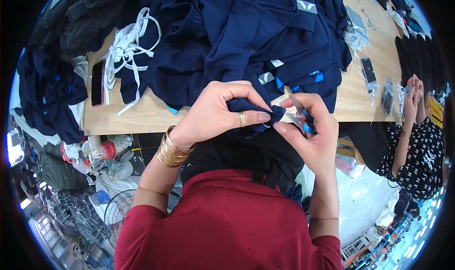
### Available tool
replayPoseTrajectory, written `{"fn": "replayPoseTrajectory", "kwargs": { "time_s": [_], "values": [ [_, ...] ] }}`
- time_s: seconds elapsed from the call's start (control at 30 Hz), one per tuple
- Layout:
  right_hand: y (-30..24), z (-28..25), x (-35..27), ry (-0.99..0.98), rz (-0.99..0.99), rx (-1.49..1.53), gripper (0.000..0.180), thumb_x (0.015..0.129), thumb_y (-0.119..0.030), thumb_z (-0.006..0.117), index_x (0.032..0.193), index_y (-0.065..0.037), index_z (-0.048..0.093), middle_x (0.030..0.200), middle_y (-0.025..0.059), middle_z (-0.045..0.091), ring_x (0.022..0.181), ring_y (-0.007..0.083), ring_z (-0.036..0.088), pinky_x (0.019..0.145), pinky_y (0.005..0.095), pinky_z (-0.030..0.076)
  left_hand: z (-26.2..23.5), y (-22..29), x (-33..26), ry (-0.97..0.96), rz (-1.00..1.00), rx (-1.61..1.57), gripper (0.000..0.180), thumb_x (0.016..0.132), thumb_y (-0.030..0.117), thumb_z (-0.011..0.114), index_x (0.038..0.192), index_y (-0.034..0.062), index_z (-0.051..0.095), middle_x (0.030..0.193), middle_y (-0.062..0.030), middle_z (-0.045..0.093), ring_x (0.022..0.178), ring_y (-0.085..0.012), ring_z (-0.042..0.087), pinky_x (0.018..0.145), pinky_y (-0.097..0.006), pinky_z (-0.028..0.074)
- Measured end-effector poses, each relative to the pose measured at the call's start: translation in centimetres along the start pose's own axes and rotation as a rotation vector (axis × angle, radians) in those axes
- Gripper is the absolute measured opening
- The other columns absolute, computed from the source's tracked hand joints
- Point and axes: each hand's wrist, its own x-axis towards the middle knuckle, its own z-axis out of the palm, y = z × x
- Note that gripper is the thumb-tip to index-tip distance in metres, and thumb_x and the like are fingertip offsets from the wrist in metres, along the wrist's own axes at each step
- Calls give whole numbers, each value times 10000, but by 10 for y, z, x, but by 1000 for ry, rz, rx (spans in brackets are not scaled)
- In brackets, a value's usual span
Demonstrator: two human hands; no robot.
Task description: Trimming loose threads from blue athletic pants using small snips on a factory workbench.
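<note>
My left hand [215,112] is closed on a folded piece of navy fabric [241,105], with the thumb pressed over its edge. In my right hand [318,136] is a pair of thread snips [308,122] with blue on the handle; their metal blades point up and away from me. The right thumb tip is close against the fabric's right end; whether it also pinches the cloth I cannot tell. Just beyond both hands, a heap of navy garments [213,38] with grey-and-white labels and bright blue bits covers the middle of the table.
A bundle of white tape [128,47] and a phone [97,83] lie on the wooden table [113,121] at left. More dark clothing [52,90] is piled beyond. At right are a dark phone-like device [368,71], clear packets [387,97] and another person [412,151]. A fan [118,208] stands low left.
</note>
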Motion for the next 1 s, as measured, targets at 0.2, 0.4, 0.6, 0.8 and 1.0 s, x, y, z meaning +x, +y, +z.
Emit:
{"fn": "replayPoseTrajectory", "kwargs": {
  "time_s": [0.2,0.4,0.6,0.8,1.0],
  "values": [
    [-2,7,19,-153,-41,-42,211,744,-174,680,906,-83,579,702,77,595,597,236,577,556,287,442,0,-8,-1,-6,89,139,155,710,89,707,818,8,631,720,-31,568,663,-97,518,605,-233,404],
    [3,13,23,-247,217,388,160,799,-150,637,870,-30,561,694,37,571,631,84,519,582,235,404,0,-12,-2,-39,117,93,177,723,127,699,827,3,627,727,-38,573,659,-109,520,608,-241,411],
    [2,16,20,-112,294,388,181,839,-149,615,926,-8,542,786,2,572,715,45,485,649,202,403,1,-6,0,-34,-47,11,149,725,90,714,773,-11,616,710,-21,573,683,-83,515,662,-228,404],
    [8,-4,6,3,160,354,226,860,-150,592,1023,-10,522,821,13,576,746,55,496,699,193,416,1,-5,-1,-3,-49,-99,120,717,67,715,762,-11,636,683,-17,571,665,-81,514,630,-226,390],
    [12,-6,-12,-26,123,48,188,817,-193,640,917,-46,581,677,52,542,588,111,515,550,220,402,0,-1,0,-4,-14,-77,99,712,46,714,771,-6,655,674,-9,558,635,-69,486,593,-214,360]
  ]
}}
